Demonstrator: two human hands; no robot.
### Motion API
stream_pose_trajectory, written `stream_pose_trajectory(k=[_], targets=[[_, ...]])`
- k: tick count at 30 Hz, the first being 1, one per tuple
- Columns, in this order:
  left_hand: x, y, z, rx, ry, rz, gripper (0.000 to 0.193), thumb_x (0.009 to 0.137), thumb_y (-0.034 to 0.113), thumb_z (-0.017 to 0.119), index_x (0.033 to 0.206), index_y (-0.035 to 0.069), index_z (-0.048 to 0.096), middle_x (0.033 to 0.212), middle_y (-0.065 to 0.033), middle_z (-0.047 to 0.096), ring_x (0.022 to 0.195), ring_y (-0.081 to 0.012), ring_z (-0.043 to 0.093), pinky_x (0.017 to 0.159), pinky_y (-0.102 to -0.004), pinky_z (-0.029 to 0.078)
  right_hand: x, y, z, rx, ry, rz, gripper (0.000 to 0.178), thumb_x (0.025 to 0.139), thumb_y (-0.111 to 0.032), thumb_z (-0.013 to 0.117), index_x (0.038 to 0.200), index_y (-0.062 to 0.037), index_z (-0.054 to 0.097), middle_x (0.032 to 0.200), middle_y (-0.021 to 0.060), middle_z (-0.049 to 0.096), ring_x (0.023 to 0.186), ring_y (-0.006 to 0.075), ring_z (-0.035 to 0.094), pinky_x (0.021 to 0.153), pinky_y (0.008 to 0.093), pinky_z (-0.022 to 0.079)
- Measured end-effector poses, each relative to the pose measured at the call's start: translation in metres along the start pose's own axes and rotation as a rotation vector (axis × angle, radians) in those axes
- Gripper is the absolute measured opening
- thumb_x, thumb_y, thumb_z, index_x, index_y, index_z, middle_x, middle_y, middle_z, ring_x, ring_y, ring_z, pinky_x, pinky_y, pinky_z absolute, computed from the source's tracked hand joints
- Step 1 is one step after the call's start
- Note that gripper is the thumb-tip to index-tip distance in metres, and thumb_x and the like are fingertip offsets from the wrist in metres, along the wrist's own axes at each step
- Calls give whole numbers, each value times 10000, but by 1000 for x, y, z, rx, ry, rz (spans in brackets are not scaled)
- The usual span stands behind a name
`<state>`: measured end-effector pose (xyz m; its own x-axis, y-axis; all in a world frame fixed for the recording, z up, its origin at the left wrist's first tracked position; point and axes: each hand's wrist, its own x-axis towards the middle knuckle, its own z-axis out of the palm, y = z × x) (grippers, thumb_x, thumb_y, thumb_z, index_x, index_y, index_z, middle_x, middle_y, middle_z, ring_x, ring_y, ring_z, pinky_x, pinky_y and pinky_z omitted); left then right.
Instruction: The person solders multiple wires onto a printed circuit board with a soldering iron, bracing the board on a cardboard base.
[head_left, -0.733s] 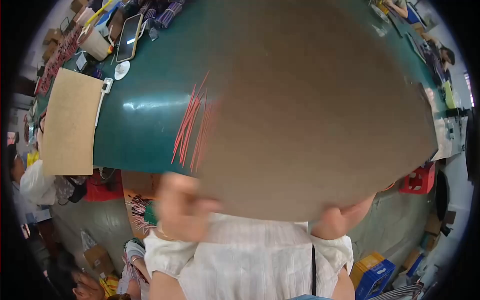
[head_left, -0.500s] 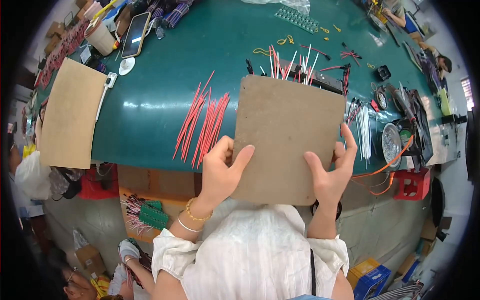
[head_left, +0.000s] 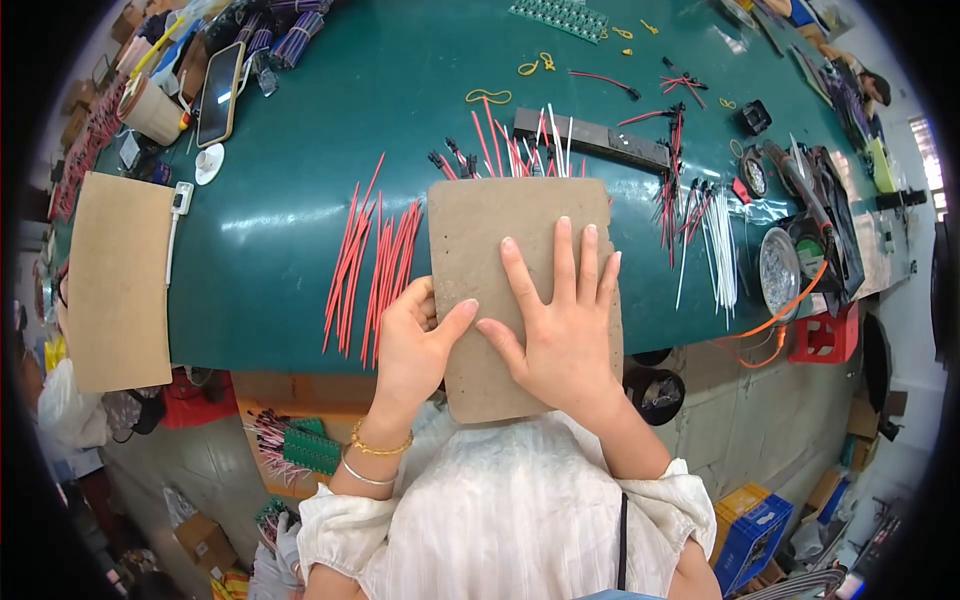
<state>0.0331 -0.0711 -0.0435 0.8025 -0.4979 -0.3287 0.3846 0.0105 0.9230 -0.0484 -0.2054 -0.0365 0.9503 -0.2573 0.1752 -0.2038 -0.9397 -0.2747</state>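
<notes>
A flat grey-brown board (head_left: 480, 370) with rounded corners lies in front of me at the table's near edge. My left hand (head_left: 414, 335) grips its left side, thumb on top and fingers curled at the edge. My right hand (head_left: 562, 325) rests flat on the board with its fingers spread. Red and white wires (head_left: 545, 150) with black connectors stick out past the board's far edge; the rest of them is hidden beneath it. Left of the board lie loose red wires (head_left: 395, 265) in two bunches.
White wires (head_left: 722, 250), a dish (head_left: 778, 268) and a soldering iron (head_left: 815, 212) with an orange cord lie to the right. A dark bar (head_left: 595, 138) sits beyond the board. A phone (head_left: 219, 92), a cup (head_left: 152, 110) and a brown sheet (head_left: 118, 285) are at left.
My right hand has gone from gripping the board's right side to lying flat on top. The board has shifted slightly and turned; its far edge is now level. My left hand keeps its side.
</notes>
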Motion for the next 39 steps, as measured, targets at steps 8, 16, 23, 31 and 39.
stream_pose_trajectory(k=[8,16,23,31,39], targets=[[-4,22,15,-97,-130,-148,396,897,183,569,1195,-59,471,1132,-124,571,1031,-167,549,867,-295,447,-1,6,-7,204,-16,-3,715,790,-444,617,1395,-184,341,1437,277,168,1312,497,158,1003,659,135],[-15,25,37,-388,-156,-138,531,955,348,427,1345,4,321,1307,-131,445,1169,-214,473,949,-333,414,-3,9,-9,298,10,25,665,808,-397,592,1388,-171,359,1459,241,155,1333,464,133,1047,603,95],[-20,28,45,-660,-191,-200,556,958,390,334,1389,43,271,1369,-145,385,1218,-272,441,981,-396,402,-4,12,-10,304,-20,20,654,818,-407,578,1390,-182,356,1462,230,157,1340,458,119,1050,603,90],[-21,24,35,-648,-224,-230,541,913,255,433,1383,31,285,1346,-162,407,1212,-282,447,987,-392,390,-9,10,-14,328,15,24,679,825,-394,575,1404,-142,325,1470,236,122,1348,457,94,1055,589,81],[-57,118,31,560,-558,610,802,734,134,681,1383,-35,240,1378,-226,334,1285,-361,343,1059,-409,262,-20,-18,-53,1427,189,-63,882,837,-596,493,1444,-55,152,1505,163,76,1384,270,121,1107,370,111]])
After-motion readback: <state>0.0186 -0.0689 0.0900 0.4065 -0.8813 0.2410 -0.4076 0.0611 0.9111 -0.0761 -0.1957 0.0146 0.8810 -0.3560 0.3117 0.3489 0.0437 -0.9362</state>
